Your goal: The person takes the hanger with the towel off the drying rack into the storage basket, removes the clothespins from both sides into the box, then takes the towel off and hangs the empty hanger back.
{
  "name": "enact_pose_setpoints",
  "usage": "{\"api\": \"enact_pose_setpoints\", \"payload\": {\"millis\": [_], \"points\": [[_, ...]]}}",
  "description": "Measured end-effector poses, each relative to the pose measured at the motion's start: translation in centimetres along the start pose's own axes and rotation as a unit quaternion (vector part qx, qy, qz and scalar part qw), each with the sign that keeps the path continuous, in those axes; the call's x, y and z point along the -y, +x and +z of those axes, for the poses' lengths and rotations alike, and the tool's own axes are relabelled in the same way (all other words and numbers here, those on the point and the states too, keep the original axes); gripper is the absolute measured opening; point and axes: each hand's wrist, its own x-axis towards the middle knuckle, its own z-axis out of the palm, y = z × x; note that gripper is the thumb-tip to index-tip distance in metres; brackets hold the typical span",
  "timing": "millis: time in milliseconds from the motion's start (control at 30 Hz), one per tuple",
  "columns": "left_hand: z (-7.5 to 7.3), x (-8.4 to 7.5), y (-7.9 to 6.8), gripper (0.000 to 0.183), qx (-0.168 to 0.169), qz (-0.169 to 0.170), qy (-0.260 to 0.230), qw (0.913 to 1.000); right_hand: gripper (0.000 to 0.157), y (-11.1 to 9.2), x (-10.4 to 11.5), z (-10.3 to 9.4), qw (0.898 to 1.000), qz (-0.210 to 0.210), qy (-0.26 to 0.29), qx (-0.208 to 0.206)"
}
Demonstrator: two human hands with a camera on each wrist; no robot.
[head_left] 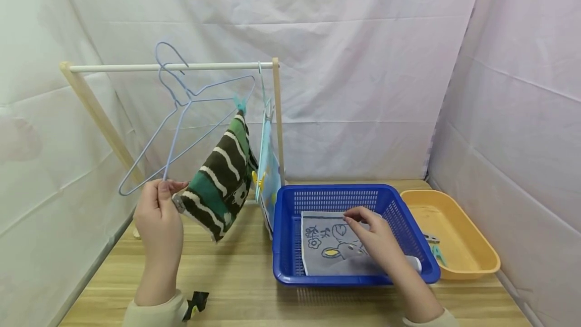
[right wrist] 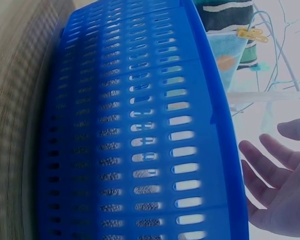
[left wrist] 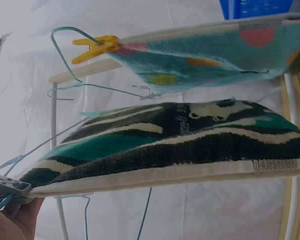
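Three cameras give different sides of the same work. From the head, one sees a striped towel in green, dark brown and cream (head_left: 222, 170), which hangs aslant from a lilac-blue wire hanger (head_left: 175, 138) by a teal plastic peg (head_left: 239, 104) at the upper corner. The left wrist view adds what the head view hardly shows: a grey plastic clip (left wrist: 12, 185) at the near corner of this towel, right beside the left hand (head_left: 159, 211). It also shows well the pink, orange and yellow dots on a light-blue towel (head_left: 269, 165), whose yellow plastic peg (head_left: 258, 179) appears in all views. The right wrist view is filled mostly by the slotted wall of a blue plastic basket (right wrist: 202, 100); only the head view shows clearly the grey towel with an animal drawing (head_left: 317, 256) inside it, and the orange-yellow tray with pegs (head_left: 463, 236) to its right.

As for the grip, the left thumb and fingers are pinched together on the lower corner of the hanger, next to the towel corner; whether they press also the clip, I cannot tell. The right hand (head_left: 372, 228) is above the grey towel, with fingers loosely bent and nothing visible in them. In the right wrist view these fingers are spread, beyond the basket rim. Whether a fingertip touches the grey towel is not clear.
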Motion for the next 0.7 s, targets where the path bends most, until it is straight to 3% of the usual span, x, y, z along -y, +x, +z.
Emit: {"api": "enact_pose_setpoints", "payload": {"millis": [233, 467, 700], "points": [[-1.2, 0.9, -0.5, 0.028, -0.009, -0.004, 0.015, 0.9998, 0.022, -0.1, -0.1, -0.2, 1.000, 0.003, -0.010, -0.002], [-2.1, 1.3, -1.3, 0.031, -0.024, -0.006, -0.011, 0.9996, 0.021, -0.2, -0.3, -0.2, 1.000, 0.002, -0.007, -0.003], [-3.0, 1.2, -2.0, 0.036, -0.035, -0.039, -0.036, 0.9980, 0.022, -0.4, -0.1, -0.4, 1.000, 0.015, 0.000, -0.004]]}}
